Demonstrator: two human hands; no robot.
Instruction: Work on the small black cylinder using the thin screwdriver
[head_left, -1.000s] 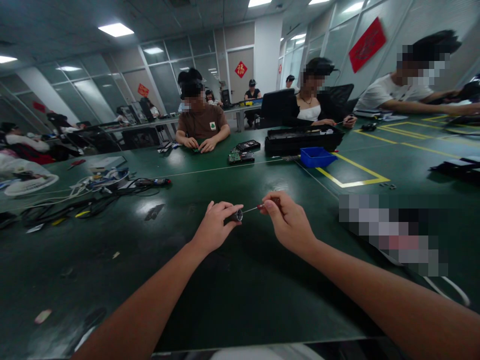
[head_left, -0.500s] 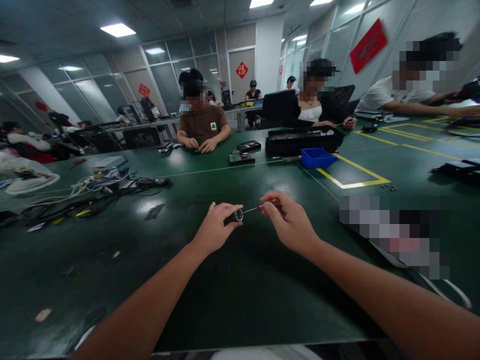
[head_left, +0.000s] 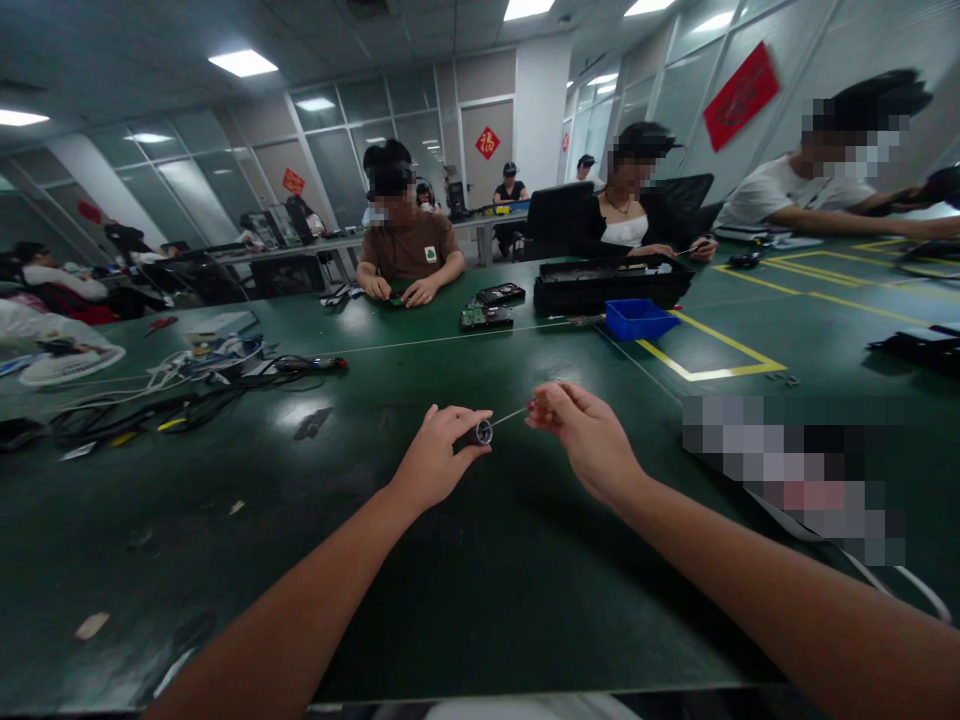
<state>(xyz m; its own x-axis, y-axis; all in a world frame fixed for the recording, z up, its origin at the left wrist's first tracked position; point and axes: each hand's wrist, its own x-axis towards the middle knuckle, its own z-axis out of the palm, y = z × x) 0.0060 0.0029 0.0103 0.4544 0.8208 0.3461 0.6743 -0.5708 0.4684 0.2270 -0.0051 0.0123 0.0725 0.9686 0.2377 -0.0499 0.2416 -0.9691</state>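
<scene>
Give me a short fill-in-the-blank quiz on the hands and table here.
The left hand holds a small part with a ____ rim.
The thin-shafted tool in the right hand points toward the ____ hand.
The open bin is ____.
The tape on the green table is ____.
Missing words: round; left; blue; yellow.

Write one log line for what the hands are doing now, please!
left hand: holds round part | right hand: holds screwdriver | tip: at round part, contact unclear | blue bin: on table, beyond hands
</scene>
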